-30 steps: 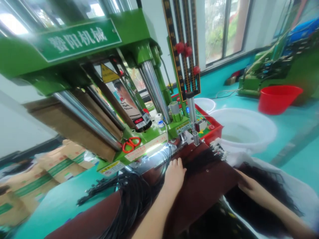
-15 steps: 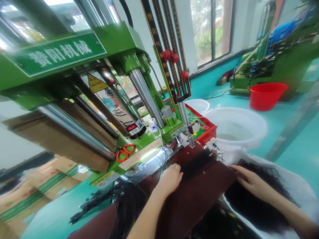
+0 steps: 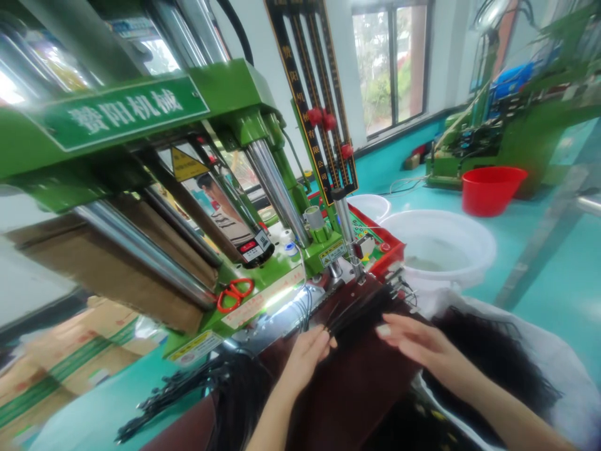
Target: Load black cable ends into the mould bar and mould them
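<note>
A bundle of thin black cables (image 3: 359,316) lies across the dark red table (image 3: 347,388), its connector ends toward the far right edge. My left hand (image 3: 312,351) is at the near left end of this bundle, its fingers pinched round some black cable strands. My right hand (image 3: 413,338) is over the table just right of the bundle, fingers extended and apart, with nothing visible in it. Another bundle of black cables (image 3: 244,388) hangs over the table's left side, left of my left forearm.
A green press machine (image 3: 235,81) stands ahead, with red-handled scissors (image 3: 235,295) on its base. At right are a white sack (image 3: 558,388) of black cables, a white tub (image 3: 469,250) and a red bucket (image 3: 491,191). A person (image 3: 228,219) shows behind the machine.
My right hand has moved left from the sack to beside the bundle on the table. My left hand has shifted slightly down and left, and strands now rise at its fingers.
</note>
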Motion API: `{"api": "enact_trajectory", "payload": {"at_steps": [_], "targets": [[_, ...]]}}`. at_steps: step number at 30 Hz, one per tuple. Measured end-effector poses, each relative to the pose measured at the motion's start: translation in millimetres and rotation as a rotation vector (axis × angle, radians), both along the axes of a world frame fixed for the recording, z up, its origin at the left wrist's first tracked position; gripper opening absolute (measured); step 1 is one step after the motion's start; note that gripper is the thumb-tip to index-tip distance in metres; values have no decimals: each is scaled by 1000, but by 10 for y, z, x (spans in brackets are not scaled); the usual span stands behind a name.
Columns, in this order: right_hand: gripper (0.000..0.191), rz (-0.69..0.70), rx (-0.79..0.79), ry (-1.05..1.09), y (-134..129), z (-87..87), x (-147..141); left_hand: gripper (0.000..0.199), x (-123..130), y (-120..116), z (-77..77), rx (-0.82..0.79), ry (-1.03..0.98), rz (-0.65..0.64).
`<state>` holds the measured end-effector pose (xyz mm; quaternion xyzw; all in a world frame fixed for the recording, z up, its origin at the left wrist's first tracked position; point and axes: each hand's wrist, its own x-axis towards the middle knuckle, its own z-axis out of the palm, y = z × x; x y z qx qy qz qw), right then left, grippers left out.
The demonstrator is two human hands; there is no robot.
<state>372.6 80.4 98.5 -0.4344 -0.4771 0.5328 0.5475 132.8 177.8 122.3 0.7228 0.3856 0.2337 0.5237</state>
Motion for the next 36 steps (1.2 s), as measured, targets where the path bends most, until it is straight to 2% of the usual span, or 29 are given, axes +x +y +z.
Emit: {"api": "enact_trajectory", "payload": {"at_steps": [2, 5, 8, 10, 12, 15, 17, 19, 22, 27, 29, 32, 34, 36], "targets": [[51, 83, 73, 272, 168, 12, -236, 48, 28, -37, -17, -52, -12, -19], [56, 41, 196, 475, 365, 112, -409, 48, 83, -146, -95, -59, 57, -3], [52, 57, 231, 433, 394, 322, -383, 43, 151, -291, -189, 119, 176, 117], [43, 75, 188, 340, 350, 439, -318, 40, 193, -374, -227, 232, 273, 163], [32, 84, 114, 302, 299, 484, -254, 39, 217, -429, -240, 284, 361, 163], [27, 101, 22, 371, 252, 411, -181, 37, 205, -456, -243, 335, 436, 138], [27, 89, -21, 417, 232, 305, -141, 28, 180, -448, -263, 415, 441, 88], [26, 50, -39, 439, 210, 193, -106, 17, 170, -425, -305, 565, 447, 42], [24, -16, -63, 454, 171, 71, -71, 22, 217, -370, -376, 779, 555, 3], [22, -123, -121, 409, 112, 36, -74, 12, 357, -261, -384, 928, 770, -96], [21, -165, -142, 386, 77, 29, -96, 14, 367, -237, -365, 941, 771, -108], [24, -211, -140, 431, 9, -30, -139, 18, 310, -241, -352, 854, 727, -41], [29, -178, -187, 476, -29, -81, -163, 18, 249, -268, -345, 806, 689, -29], [31, -129, -223, 516, -37, -103, -175, 20, 191, -316, -327, 803, 624, -71]]}}
